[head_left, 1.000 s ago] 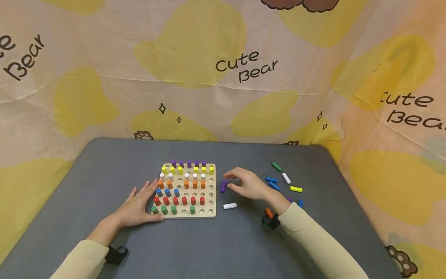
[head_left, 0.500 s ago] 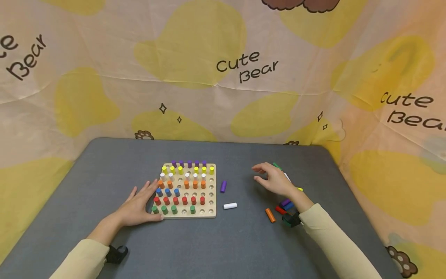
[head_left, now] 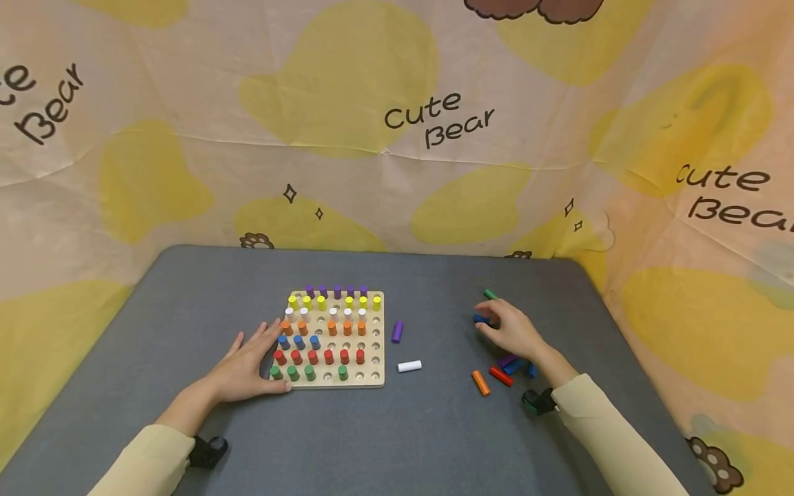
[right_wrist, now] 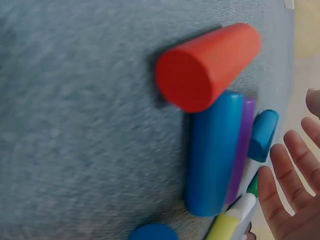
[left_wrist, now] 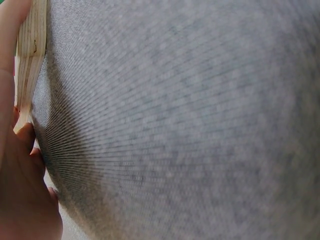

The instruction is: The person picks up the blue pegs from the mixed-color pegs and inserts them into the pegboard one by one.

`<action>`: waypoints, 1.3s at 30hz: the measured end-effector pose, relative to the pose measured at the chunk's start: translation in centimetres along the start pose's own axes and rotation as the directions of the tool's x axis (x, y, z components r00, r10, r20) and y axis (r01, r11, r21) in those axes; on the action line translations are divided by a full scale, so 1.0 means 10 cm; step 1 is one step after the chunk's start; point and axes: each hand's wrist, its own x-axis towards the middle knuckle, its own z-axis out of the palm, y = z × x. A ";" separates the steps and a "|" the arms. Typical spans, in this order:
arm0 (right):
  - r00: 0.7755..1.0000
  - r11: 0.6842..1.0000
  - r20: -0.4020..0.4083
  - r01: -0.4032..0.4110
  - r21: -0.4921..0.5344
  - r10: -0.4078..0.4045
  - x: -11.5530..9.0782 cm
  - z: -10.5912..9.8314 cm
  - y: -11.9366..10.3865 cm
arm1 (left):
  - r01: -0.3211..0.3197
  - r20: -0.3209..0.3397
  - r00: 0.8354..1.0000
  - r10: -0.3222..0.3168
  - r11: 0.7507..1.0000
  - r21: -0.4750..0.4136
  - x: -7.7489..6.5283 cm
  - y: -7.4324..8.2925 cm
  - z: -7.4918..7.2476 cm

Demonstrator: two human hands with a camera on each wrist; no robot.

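Note:
My left hand (head_left: 245, 365) rests along the left edge of a wooden pegboard (head_left: 367, 368), thumb at the near corner and fingers spread at the side. Upright colored pegs stand in rows on the board, with some holes bare. The left wrist view shows the board's layered edge (left_wrist: 32, 45) beside that hand. At the right, my right hand (head_left: 511, 334) hovers with thumb and fingers apart around a blue peg (head_left: 480, 319) on the table. In the right wrist view, its fingers are relaxed near another view of a blue peg (right_wrist: 263, 136).
A purple peg (head_left: 398, 332) and a white peg (head_left: 409, 366) lie right of the board. Nearer the right forearm are an orange peg (head_left: 480, 383), a red peg (head_left: 501, 376) and several blue and purple ones. A green peg (head_left: 490, 294) lies beyond the hand. Patterned cloth (head_left: 347, 200) surrounds the table.
My right hand has moved right, from beside the purple peg to the loose pegs, leaving the purple peg on the table. The left hand stays at the board.

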 end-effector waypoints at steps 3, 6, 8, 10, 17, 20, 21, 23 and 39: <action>1.000 1.000 -0.003 -0.006 -0.002 0.006 -0.04 0.00 0.03 | 0.002 0.000 1.000 -0.002 1.000 0.004 0.00 0.01 0.00; 1.000 1.000 0.000 -0.020 -0.005 0.020 -0.07 0.01 0.05 | 0.003 -0.001 1.000 -0.003 1.000 0.009 -0.01 0.01 0.00; 1.000 1.000 0.001 -0.026 -0.011 0.026 -0.09 0.02 0.07 | 0.003 -0.002 1.000 -0.003 1.000 0.011 -0.01 0.02 0.00; 0.999 0.999 0.002 -0.032 -0.017 0.032 -0.10 0.04 0.09 | 0.001 -0.004 1.000 -0.001 1.000 0.011 -0.01 0.02 0.01; 0.999 0.999 0.006 -0.040 -0.016 0.040 -0.13 0.06 0.11 | -0.007 -0.008 1.000 0.007 1.000 0.011 -0.01 0.01 0.01; 0.999 0.999 0.005 -0.044 -0.015 0.044 -0.13 0.06 0.10 | -0.009 -0.008 1.000 0.009 1.000 0.009 -0.01 0.02 0.01; 0.999 0.999 0.006 -0.047 -0.019 0.047 -0.13 0.06 0.10 | -0.008 -0.008 1.000 0.008 1.000 0.008 -0.01 0.02 0.01; 0.999 0.999 0.004 -0.046 -0.024 0.046 -0.14 0.07 0.10 | -0.004 -0.007 1.000 0.004 1.000 0.010 0.00 0.02 0.01; 0.996 0.994 -0.020 0.083 0.066 -0.082 -0.16 0.09 0.14 | 0.005 0.002 1.000 -0.005 1.000 -0.001 0.00 0.00 0.01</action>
